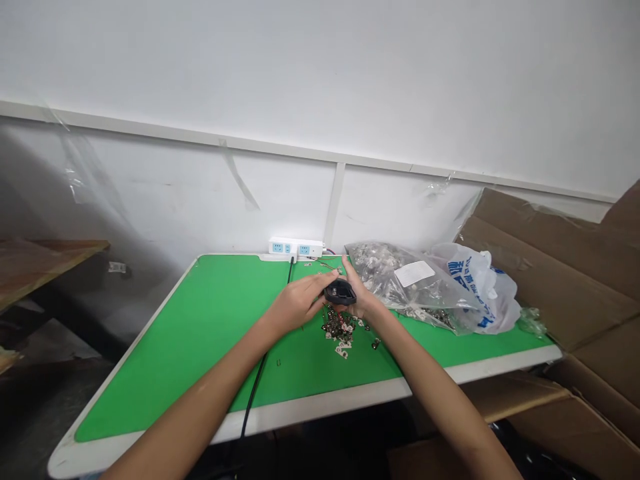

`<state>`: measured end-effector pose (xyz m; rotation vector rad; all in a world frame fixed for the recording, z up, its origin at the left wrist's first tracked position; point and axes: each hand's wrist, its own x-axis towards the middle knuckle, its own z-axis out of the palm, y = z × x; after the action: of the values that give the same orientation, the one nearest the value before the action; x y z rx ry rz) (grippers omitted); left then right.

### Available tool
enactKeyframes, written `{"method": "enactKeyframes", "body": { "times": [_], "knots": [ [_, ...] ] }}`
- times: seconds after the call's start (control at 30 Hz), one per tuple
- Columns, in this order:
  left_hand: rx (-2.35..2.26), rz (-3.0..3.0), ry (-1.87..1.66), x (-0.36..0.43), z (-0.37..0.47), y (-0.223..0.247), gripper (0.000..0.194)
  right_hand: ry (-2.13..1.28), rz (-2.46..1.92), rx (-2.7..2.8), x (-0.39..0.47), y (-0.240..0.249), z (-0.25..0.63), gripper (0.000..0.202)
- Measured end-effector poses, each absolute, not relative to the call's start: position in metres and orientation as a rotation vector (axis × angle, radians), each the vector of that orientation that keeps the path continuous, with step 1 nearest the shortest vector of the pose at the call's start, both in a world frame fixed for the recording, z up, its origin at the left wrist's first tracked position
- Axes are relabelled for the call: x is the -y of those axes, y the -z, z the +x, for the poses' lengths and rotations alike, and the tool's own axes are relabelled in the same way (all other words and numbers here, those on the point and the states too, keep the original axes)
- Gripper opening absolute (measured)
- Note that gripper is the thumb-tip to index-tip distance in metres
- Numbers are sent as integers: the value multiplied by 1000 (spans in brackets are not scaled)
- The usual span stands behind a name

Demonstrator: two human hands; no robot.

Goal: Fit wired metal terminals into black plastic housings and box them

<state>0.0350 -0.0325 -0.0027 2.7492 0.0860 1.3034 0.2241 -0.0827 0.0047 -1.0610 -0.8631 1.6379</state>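
Both hands are closed on a small black plastic housing (pixel 341 301), hollow on the side that faces me, held over the middle of the table. My left hand (pixel 296 303) grips its left edge with the fingers and thumb. From the right, my right hand (pixel 359 297) supports it, with the thumb pointing up and away; its other fingers are partly hidden behind the housing. Right below lies a loose pile of small metal parts (pixel 340 327), some dark and some silvery. Several flat pieces (pixel 343 350) lie at the pile's near edge.
Under everything is a green-topped table (pixel 200 333) with a white rim. A white power strip (pixel 296 247) stands by the wall, its black cable (pixel 256 387) crossing the table. Clear bags of parts (pixel 383 270), a white printed bag (pixel 493 293) and cardboard (pixel 560 267) are at right.
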Motion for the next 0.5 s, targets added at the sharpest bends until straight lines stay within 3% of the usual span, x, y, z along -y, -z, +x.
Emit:
{"method": "enactKeyframes", "body": {
  "times": [0.17,0.3,0.4,0.5],
  "knots": [
    [-344,2405,-1175,38,40,-6,35,-1353,-976,845,85,-12,208,73],
    [-465,2053,-997,44,50,-9,38,-1174,-709,864,89,-16,195,73],
    [-618,1894,-1157,50,58,-6,44,-1067,-675,803,89,-14,189,61],
    [-789,1860,-1307,54,62,-7,31,-1018,-683,718,87,-13,188,52]
  ]
}}
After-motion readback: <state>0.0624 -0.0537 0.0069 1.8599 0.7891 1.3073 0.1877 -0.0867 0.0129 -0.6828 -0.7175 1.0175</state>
